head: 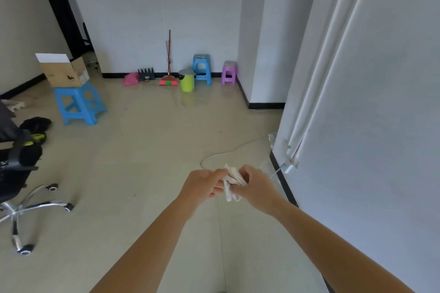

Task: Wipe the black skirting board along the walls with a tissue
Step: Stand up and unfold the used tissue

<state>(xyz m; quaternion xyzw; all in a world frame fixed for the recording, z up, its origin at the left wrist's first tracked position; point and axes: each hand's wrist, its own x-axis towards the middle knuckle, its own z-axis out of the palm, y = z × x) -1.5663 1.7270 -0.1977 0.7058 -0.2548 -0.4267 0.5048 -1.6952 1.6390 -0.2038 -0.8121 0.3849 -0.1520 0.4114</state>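
Head view: tissue (pixel 232 182) between left hand (pixel 202 184) and right hand (pixel 256 188) grip.

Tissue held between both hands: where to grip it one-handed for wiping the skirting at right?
Probably the bunched upper part of the tissue, right hand coming from above with fingers curled round it, leaving the loose lower ends hanging as the wiping face. The black skirting board runs low along the wall on that side; the left hand can release.
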